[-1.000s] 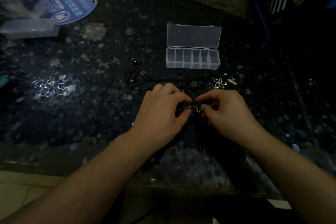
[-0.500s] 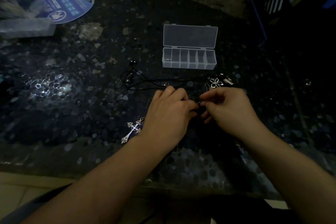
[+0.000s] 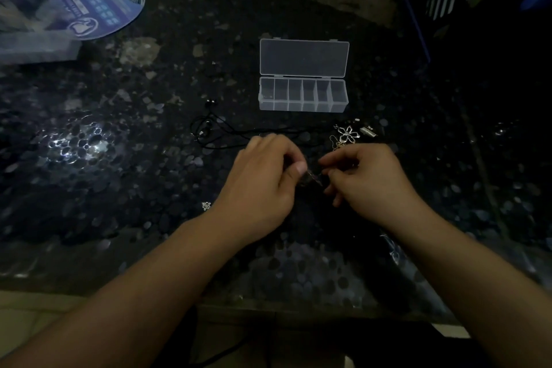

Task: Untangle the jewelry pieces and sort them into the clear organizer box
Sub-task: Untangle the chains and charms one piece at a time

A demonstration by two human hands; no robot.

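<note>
Both hands (image 3: 263, 185) (image 3: 367, 182) shifted nearer, hiding most of the cross pendant (image 3: 206, 205).

The clear organizer box (image 3: 303, 95) lies open, its lid (image 3: 304, 57) folded flat behind a row of six compartments. Just before it, to the right, lies a silver flower pendant (image 3: 347, 133); to the left a black cord (image 3: 215, 131) loops. A thin chain (image 3: 313, 179) stretches between pinching fingers.

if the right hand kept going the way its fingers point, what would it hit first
The right hand points its fingers left, toward the left hand. It would probably meet the small jewelry piece pinched between them, then the left hand's thumb; depth is hard to judge.
</note>
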